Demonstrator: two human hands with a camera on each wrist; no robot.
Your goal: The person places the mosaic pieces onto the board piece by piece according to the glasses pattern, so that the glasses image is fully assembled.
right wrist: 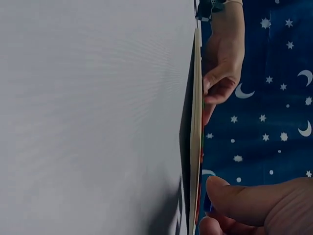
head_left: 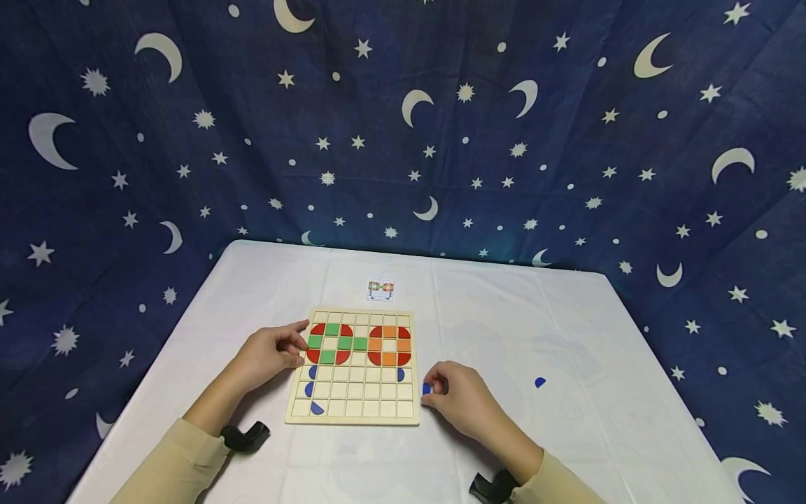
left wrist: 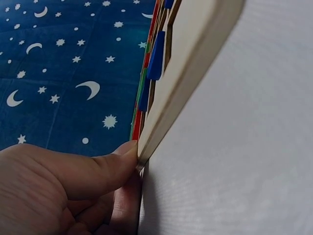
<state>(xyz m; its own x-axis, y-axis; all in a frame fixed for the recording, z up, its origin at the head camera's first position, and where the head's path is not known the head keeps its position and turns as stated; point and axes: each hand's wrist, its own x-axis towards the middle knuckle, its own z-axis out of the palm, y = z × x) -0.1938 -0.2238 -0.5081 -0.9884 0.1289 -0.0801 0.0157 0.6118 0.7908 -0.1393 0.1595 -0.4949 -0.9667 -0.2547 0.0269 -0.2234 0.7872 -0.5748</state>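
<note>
A wooden grid board (head_left: 353,421) lies on the white table. Red rounded corner pieces with green squares (head_left: 345,343) form a ring at upper left; red pieces with orange squares (head_left: 390,359) form another at upper right. Blue half-round pieces (head_left: 309,389) sit down the left column, and another blue piece (head_left: 400,374) is near the right edge. My left hand (head_left: 267,354) holds the board's left edge, its thumb (left wrist: 105,171) against the rim. Between thumb and fingertips my right hand (head_left: 462,399) pinches a blue piece (head_left: 426,389) just beside the board's right edge, partly hidden by the fingers.
A small pattern card (head_left: 380,288) lies behind the board and shows a similar coloured figure. One loose blue half-round piece (head_left: 539,382) rests on the table (head_left: 504,315) to the right. A dark blue cloth (head_left: 378,140) with moons and stars hangs behind.
</note>
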